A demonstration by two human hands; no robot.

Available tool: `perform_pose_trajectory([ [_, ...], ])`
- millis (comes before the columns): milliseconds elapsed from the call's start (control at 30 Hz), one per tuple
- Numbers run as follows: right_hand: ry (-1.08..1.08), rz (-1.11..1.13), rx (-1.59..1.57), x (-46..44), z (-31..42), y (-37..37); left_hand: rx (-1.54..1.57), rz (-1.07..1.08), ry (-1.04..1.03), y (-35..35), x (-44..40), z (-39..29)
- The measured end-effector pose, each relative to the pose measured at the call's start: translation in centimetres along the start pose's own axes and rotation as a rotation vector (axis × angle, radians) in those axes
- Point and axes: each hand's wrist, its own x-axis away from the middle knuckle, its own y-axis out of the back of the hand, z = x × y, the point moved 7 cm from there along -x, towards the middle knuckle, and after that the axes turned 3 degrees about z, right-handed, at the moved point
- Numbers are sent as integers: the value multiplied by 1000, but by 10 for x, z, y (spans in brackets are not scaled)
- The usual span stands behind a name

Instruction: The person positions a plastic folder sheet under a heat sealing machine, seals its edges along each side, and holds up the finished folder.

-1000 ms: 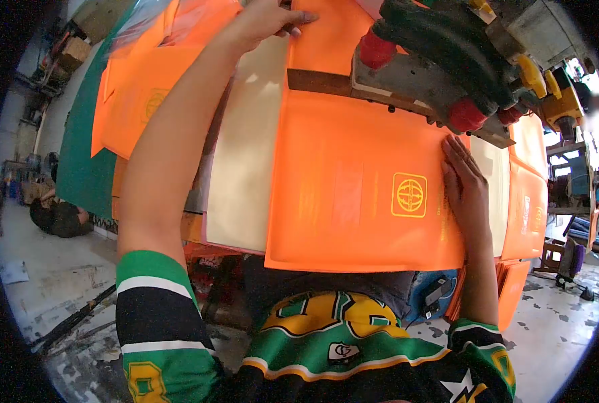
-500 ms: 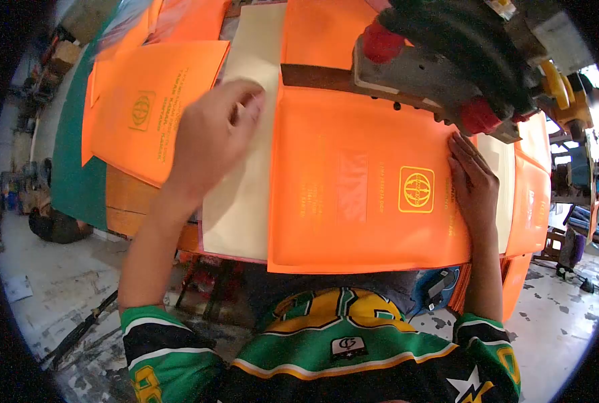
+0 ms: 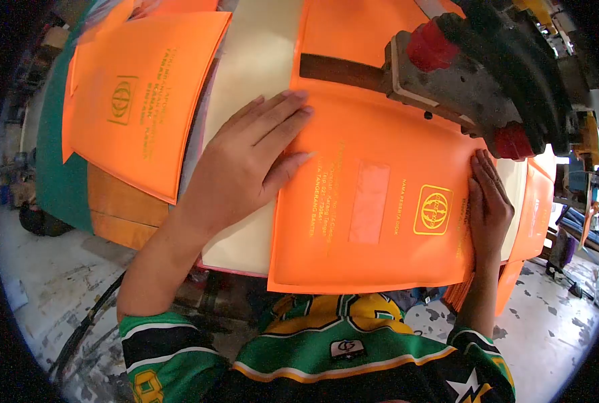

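An orange cover [image 3: 339, 248] with a yellow round emblem and printed text lies flat on a cream board [image 3: 235, 252]. Its upper part passes beneath a dark metal bar [image 3: 343, 72]. My left hand [image 3: 249, 158] rests with fingers extended across the cover's left edge and the cream board. At the cover's right edge lies my right hand [image 3: 491, 205], its fingers straight and pointing up, near a red knob [image 3: 512, 140] of the machine [image 3: 447, 80]. Neither hand grips anything.
Left of the board, more printed orange covers [image 3: 145, 101] lie over a wooden surface [image 3: 128, 215] and a green one [image 3: 54, 174]. Further orange covers [image 3: 533, 215] are at the right. A dark cable [image 3: 84, 329] runs above the floor at lower left.
My left hand came down from the upper part of the cover to its left edge, opening out flat. My right hand stays at the right edge. The view has shifted closer to the table.
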Motion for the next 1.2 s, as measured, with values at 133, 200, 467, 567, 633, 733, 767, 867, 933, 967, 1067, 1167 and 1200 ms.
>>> perform_pose_trajectory([
  [133,-13,7,4,-1,-3,1,-6,2,0,-1,0,0],
  [200,-17,2,5,-1,-1,1,-6,2,5,0,0,-1],
  [467,-25,18,-25,-2,-5,0,14,11,25,0,0,-1],
  [567,-47,23,-44,-1,-10,0,21,12,28,0,1,0],
  [633,-42,27,3,-1,-12,-1,14,8,21,-1,1,0],
  [733,-51,32,-4,-1,-10,0,31,13,23,-1,0,0],
  [767,-51,32,-5,-1,-11,0,30,13,22,-1,0,0],
  [867,-50,31,6,0,-14,0,25,21,18,0,-1,1],
  [933,-34,32,17,0,-13,0,36,44,25,0,-2,1],
  [967,-35,32,17,0,-13,0,37,45,24,0,-1,1],
  [1067,-51,24,14,1,-13,1,48,37,18,-1,-1,2],
  [1167,-54,20,-15,0,-15,1,45,42,14,-1,-1,2],
  [1200,-51,24,-4,1,-15,2,51,40,13,-1,-1,2],
])
